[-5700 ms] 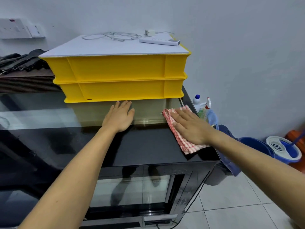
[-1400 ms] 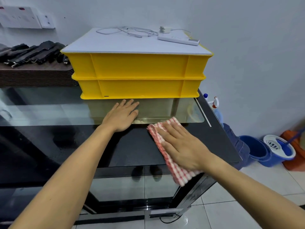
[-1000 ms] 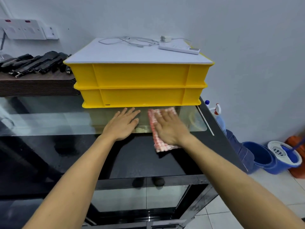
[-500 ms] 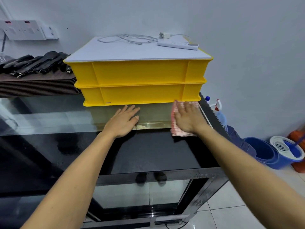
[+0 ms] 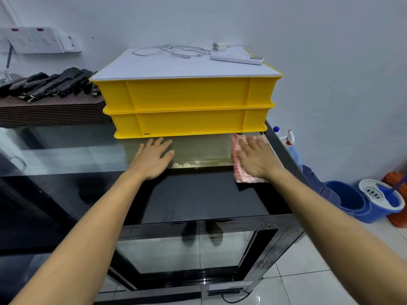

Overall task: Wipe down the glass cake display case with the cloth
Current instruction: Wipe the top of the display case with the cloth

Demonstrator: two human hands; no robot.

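The glass cake display case (image 5: 198, 194) has a dark, glossy top and glass front panels. A red-and-white checked cloth (image 5: 239, 172) lies flat on the top near its right edge, just in front of the yellow crates. My right hand (image 5: 255, 159) presses flat on the cloth, fingers spread and pointing toward the crates. My left hand (image 5: 154, 159) rests flat and empty on the glass top, left of the cloth, fingertips close to the lower crate.
Two stacked yellow crates (image 5: 187, 106) with a white lid sit at the back, carrying cables and a power strip (image 5: 236, 59). A stack of brown trays (image 5: 52, 111) stands left. Spray bottles (image 5: 289, 139) and a blue mop bucket (image 5: 374, 199) sit on the floor right.
My right hand has slid the cloth from the front middle of the top toward the back and to the right edge. My left hand has stayed in place.
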